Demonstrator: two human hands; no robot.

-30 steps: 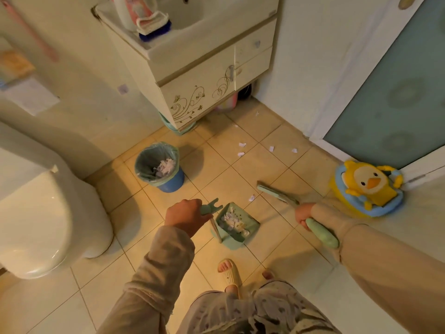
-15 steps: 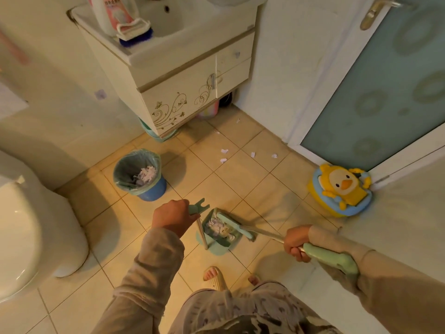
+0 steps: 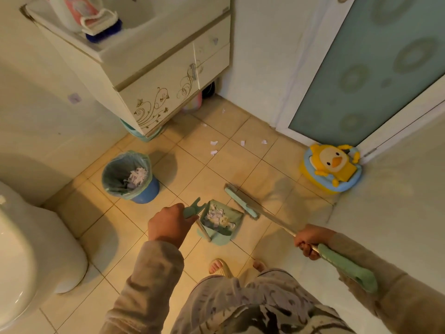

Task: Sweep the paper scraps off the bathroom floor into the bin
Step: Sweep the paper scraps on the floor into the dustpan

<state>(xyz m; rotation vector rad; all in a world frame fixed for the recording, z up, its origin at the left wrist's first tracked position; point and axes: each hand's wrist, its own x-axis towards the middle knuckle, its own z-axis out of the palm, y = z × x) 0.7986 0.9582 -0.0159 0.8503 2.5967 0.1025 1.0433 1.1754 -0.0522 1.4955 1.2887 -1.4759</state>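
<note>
Left grip (image 3: 168,224): clenched around the green handle of the dustpan (image 3: 220,222), which rests on the tiled floor (image 3: 240,165) just ahead of the person's feet. The pan holds a heap of paper scraps. Sleeve reaches to the wrist.

Right grip (image 3: 309,241): clenched around the metal shaft of the broom (image 3: 265,214), just above where the green end grip of the handle begins; that green end runs back along the forearm. The broom head (image 3: 240,201) lies on the floor, touching or just beside the right-hand edge of the dustpan, its far end angled away from the pan.

Loose scraps on floor (image 3: 214,148): a small scatter of white pieces lies well beyond the broom head, on the tiles between the vanity cabinet (image 3: 156,92) and the frosted door (image 3: 373,68). A few more lie nearer the cabinet base.

Bin (image 3: 130,177): blue, lined with a pale bag, upright on the floor to the left of the dustpan and apart from it, near the cabinet base. Scraps are visible inside.

Surroundings: toilet (image 3: 36,249) at far left; a yellow duck potty seat (image 3: 332,167) on the floor at the foot of the door. One sandalled foot (image 3: 218,267) shows below the dustpan.
</note>
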